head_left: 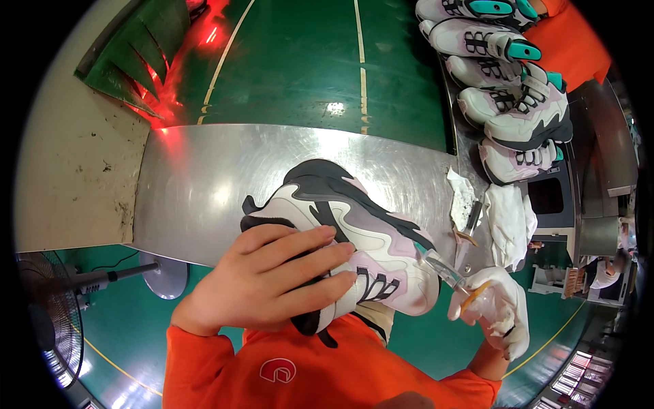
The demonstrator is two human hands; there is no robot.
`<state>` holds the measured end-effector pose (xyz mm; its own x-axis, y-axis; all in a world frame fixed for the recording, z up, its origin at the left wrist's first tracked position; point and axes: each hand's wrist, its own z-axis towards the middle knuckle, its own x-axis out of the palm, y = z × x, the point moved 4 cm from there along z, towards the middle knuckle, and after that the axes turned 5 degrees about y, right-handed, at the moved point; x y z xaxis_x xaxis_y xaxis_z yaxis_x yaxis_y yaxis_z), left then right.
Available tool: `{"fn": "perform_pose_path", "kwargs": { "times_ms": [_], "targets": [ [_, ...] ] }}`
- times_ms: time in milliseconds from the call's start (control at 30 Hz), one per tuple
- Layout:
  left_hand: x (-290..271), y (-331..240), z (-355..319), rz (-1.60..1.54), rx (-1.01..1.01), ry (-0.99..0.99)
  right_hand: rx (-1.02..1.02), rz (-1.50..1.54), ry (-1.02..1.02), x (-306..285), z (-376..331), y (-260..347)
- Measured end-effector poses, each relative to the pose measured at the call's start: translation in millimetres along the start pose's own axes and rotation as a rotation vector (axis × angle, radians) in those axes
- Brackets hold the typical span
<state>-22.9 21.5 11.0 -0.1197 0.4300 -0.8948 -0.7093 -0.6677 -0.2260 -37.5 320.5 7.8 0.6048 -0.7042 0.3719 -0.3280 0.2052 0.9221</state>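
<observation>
A sneaker point(347, 210) in white, lilac and black is tilted on its side near the front edge of the metal table, its toe toward my right. My bare left hand point(272, 273) is spread over its collar and tongue, gripping it. In my right hand point(496, 315), covered by a stained white glove, is a slim clear tool point(446, 271) with a tan band round it. The tool's tip meets or nearly touches the sneaker's sole edge by the toe; its exact kind is unclear. Dark laces criss-cross the shoe's front.
Several similar sneakers point(521, 102) stand along the right side. Nearer lie a white cloth point(507, 225), a stained paper scrap point(461, 194) and a dark-handled tool point(474, 217). Beyond the table point(197, 177) runs a green surface point(293, 61); red light glows by green flaps point(139, 51). A fan point(51, 317) stands left.
</observation>
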Motion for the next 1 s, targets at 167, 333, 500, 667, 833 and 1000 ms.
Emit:
{"fn": "perform_pose_path", "kwargs": {
  "times_ms": [167, 333, 500, 667, 833, 1000],
  "targets": [
    [-1, -1, 2, -0.012, -0.002, 0.012, -0.017, 0.008, 0.026, -9, -3, -2],
    [-4, -1, 4, -0.020, -0.001, 0.039, -0.013, 0.029, -0.034, -17, -13, -4],
    [-6, -4, 3, -0.006, 0.017, 0.035, -0.052, -0.026, -0.425, -32, -62, -9],
    [3, -6, 3, -0.019, 0.037, -0.006, 0.017, -0.893, -0.879, -29, -65, -9],
    [-3, -8, 4, 0.071, 0.072, -0.003, 0.242, -1.486, -0.965, -54, -39, -11],
    [-15, 10, 25, 0.079, -0.058, -0.041, 0.210, -1.668, -0.995, -43, -35, 1]
  ]
}}
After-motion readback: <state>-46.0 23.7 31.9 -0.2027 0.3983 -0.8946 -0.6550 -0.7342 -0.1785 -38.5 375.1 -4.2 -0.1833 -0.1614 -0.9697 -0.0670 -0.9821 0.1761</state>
